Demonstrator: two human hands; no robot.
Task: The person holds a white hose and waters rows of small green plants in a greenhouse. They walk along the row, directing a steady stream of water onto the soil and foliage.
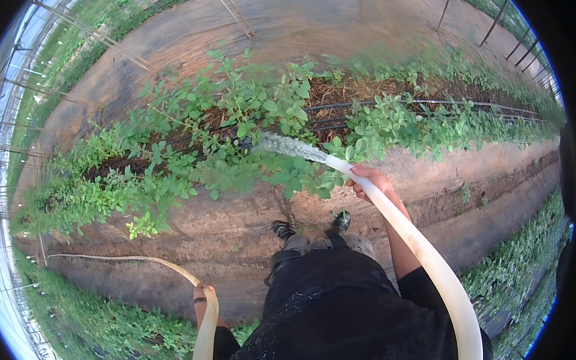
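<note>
A thick, pale plastic hose (439,265) runs up past my right side, and my right hand (372,181) is closed around it just behind its open end. Water (293,148) pours from that end to the left, onto the bed among the leafy green plants (264,103). Lower left, my left hand (204,288) grips another stretch of the hose, which trails away along the ground to the left. A dark band circles my left wrist. Where the two stretches join is out of view.
Black drip lines (333,106) lie along the mulched bed. My boots (341,221) stand on the dirt-covered path (241,221) beside it. More plant rows (129,325) grow behind me, and slanting poles (233,12) rise beyond the bed.
</note>
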